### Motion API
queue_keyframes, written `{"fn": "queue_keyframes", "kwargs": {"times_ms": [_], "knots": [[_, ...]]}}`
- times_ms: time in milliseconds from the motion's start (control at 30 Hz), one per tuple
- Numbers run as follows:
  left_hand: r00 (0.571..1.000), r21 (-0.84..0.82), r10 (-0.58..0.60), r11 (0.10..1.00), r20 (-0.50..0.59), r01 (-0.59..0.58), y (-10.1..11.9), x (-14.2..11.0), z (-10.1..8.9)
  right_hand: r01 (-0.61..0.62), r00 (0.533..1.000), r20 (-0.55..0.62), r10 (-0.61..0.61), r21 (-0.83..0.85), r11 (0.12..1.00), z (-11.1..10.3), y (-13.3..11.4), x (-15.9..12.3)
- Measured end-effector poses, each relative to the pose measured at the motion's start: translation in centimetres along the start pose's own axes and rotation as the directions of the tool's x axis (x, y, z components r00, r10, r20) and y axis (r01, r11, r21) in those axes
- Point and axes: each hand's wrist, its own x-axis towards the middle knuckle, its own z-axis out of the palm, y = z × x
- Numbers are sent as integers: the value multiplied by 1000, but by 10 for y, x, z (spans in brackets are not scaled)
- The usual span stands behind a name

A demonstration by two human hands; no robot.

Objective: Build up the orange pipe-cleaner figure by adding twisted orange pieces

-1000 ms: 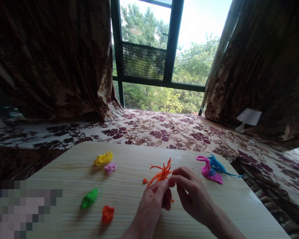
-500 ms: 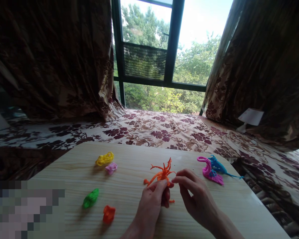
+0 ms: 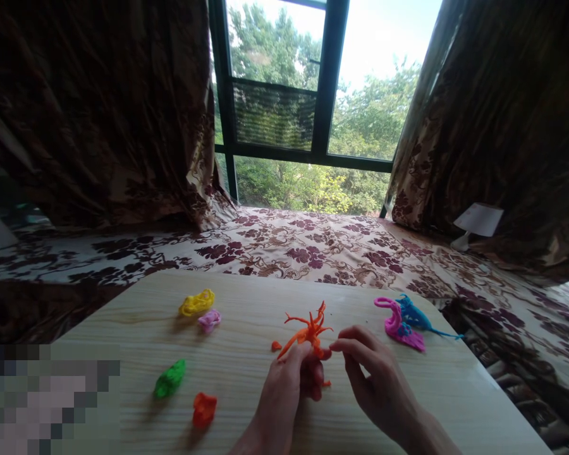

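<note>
An orange pipe-cleaner figure [image 3: 307, 329] with several thin arms stands just above the light wooden table [image 3: 246, 379]. My left hand [image 3: 291, 388] pinches its lower part from below, fingers closed round it. Right beside it, my right hand [image 3: 372, 376] pinches one of the orange ends with thumb and forefinger. A small orange scrap [image 3: 276, 345] lies on the table just left of the figure.
Small bundles lie on the table: yellow [image 3: 196, 302], pale pink [image 3: 209, 320], green [image 3: 170, 378] and red-orange [image 3: 204, 409] at the left, a pink and blue figure [image 3: 403, 321] at the right. Behind are a floral bedspread [image 3: 308, 243], a window and dark curtains.
My right hand's fingertips have drawn slightly right and away from the figure's middle, still pinching an orange end. The figure and my left hand have barely shifted.
</note>
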Motion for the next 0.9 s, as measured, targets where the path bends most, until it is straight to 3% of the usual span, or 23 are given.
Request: {"fn": "queue_keyframes", "kwargs": {"times_ms": [467, 700, 900], "knots": [[999, -25, -23, 999, 26, 24, -6, -2, -3, -40, 998, -54, 43, 53, 998, 2, -5, 3], [999, -38, -35, 999, 6, 35, -7, -2, -2, 117, 993, 16, -116, -198, 973, -3, -9, 17], [998, -51, -64, 997, -22, 63, -7, -1, -4, 210, 977, 109, -185, -298, 931, -2, -13, 24]]}}
